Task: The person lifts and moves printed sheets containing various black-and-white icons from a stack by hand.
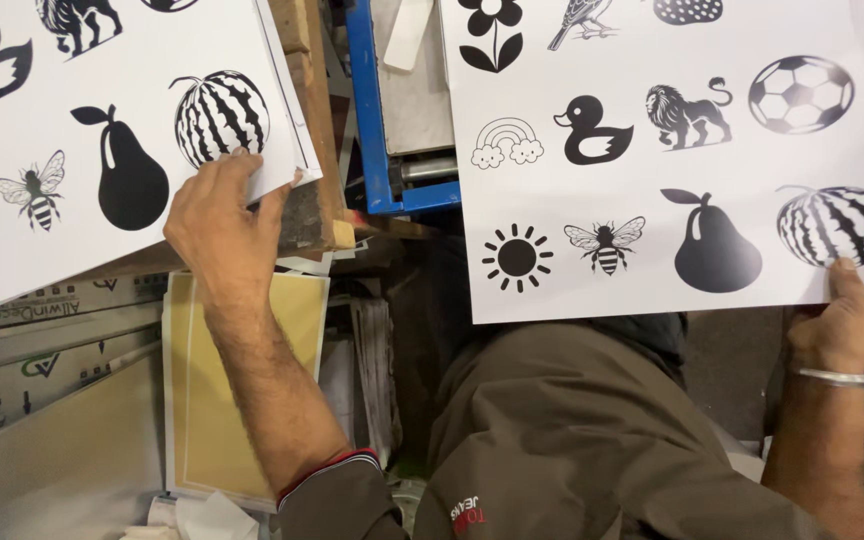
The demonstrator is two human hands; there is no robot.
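Note:
My left hand grips the lower right corner of a white printed sheet at the left, fingers over its edge beside a black watermelon picture. That sheet shows black pictures of a duck, pear, bee and sun. My right hand, with a metal bangle on the wrist, pinches the bottom right edge of a second white printed sheet at the right, thumb just under its watermelon picture. This sheet carries a flower, bird, rainbow, duck, lion, football, sun, bee and pear. The two sheets are held apart.
A blue metal frame and a wooden beam lie between the sheets. Below the left sheet are yellow sheets, stacked cardboard packs and paper piles. My olive-brown clothing fills the lower middle.

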